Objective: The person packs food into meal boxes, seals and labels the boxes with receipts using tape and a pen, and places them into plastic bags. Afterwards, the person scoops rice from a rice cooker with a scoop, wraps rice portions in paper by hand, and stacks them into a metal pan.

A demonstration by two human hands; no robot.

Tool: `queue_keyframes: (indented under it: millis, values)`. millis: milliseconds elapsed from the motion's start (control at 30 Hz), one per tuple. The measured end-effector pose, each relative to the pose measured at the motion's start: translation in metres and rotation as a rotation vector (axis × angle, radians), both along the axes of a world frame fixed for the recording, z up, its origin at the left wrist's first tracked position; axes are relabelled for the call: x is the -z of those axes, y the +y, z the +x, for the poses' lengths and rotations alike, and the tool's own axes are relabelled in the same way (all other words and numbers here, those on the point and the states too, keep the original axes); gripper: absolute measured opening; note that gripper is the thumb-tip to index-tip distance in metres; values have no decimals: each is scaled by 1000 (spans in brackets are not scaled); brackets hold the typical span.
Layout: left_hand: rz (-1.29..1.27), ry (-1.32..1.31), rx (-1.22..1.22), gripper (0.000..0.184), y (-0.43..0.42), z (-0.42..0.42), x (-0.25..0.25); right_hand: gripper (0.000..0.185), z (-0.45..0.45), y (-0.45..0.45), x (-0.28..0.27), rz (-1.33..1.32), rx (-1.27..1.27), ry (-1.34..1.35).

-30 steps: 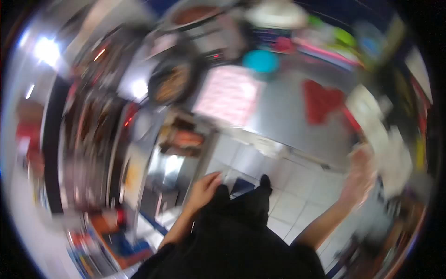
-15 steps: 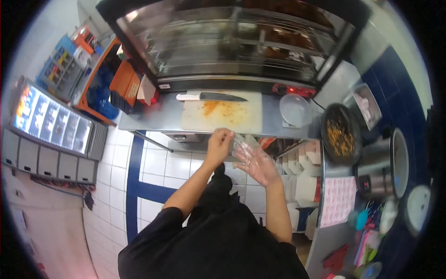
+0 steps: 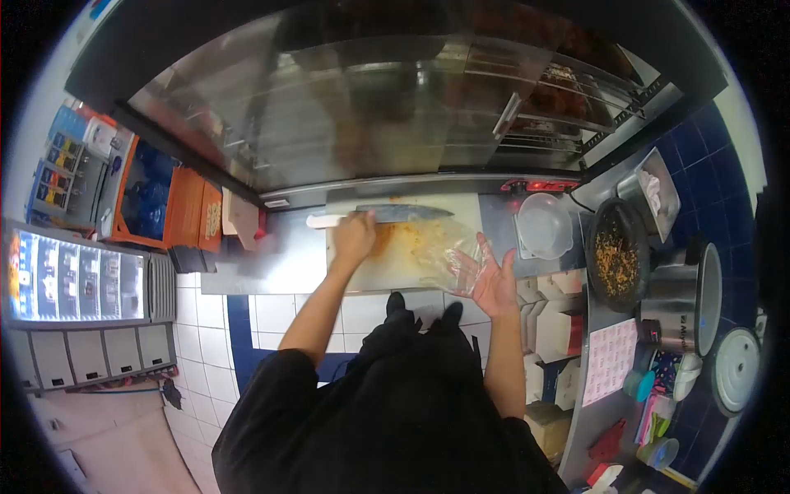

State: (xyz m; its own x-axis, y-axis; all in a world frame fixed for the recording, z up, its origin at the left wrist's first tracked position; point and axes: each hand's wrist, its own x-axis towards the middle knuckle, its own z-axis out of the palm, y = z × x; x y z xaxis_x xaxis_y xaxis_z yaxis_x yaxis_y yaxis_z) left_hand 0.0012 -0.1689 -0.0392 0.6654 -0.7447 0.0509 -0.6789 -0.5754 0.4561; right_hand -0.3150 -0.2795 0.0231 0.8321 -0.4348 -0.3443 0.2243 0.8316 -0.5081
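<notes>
The clear plastic (image 3: 440,259) seems only partly over your right hand (image 3: 495,286), leaving the palm bare; those fingers spread wide, the plastic against some of them. Your left hand (image 3: 354,239) curls beside the knife (image 3: 411,213) on the stained board (image 3: 391,276); its grip can't be told.

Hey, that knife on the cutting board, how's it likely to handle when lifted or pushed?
The knife should stay stiff, since its blade looks like straight metal. It may feel blade-heavy, as more blade shows than white handle. If pushed, it'll probably slide rather than roll, with the blade's broad side facing up.
</notes>
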Motion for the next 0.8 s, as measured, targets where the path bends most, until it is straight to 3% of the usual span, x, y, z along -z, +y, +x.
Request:
queue_keyframes:
  millis: [33, 100, 133, 200, 300, 367, 467, 567, 600, 667, 700, 767, 800]
  values:
    - [42, -187, 61, 33, 12, 5, -16, 97, -2, -8, 8, -38, 23, 17]
    - [97, -530, 211, 39, 32, 35, 4, 100, -3, -25, 14, -74, 50, 17]
    - [106, -538, 210, 39, 32, 45, 9, 100, -5, -31, 16, -91, 49, 31]
    - [130, -452, 422, 40, 46, 64, 16, 100, -10, -34, 22, -87, 20, 31]
    - [100, -325, 508, 39, 52, 82, 36, 99, -6, -44, 34, -42, 56, 81]
    - [55, -316, 470, 38, 70, 73, 23, 97, -9, -56, 61, -42, -57, -11]
    - [-112, -166, 366, 40, 93, 33, 11, 95, 27, -50, 62, 14, -135, 59]
    - [-182, -81, 340, 43, 106, -8, 5, 85, 80, -36, 36, 233, 9, 192]
    - [-132, -79, 335, 43, 101, -15, 4, 85, 77, -39, 50, 228, 33, 186]
    - [-104, -90, 355, 43, 91, -17, 8, 58, 75, -50, 77, -228, 178, 582]
    - [-28, -82, 374, 43, 86, -17, 13, 58, 69, -62, 79, -239, 202, 579]
    - [32, -82, 400, 44, 72, -19, 17, 33, 55, -81, 42, -1139, 529, 853]
    - [28, -194, 387, 45, 64, -23, 12, 21, 65, -90, -8, -1211, 699, 786]
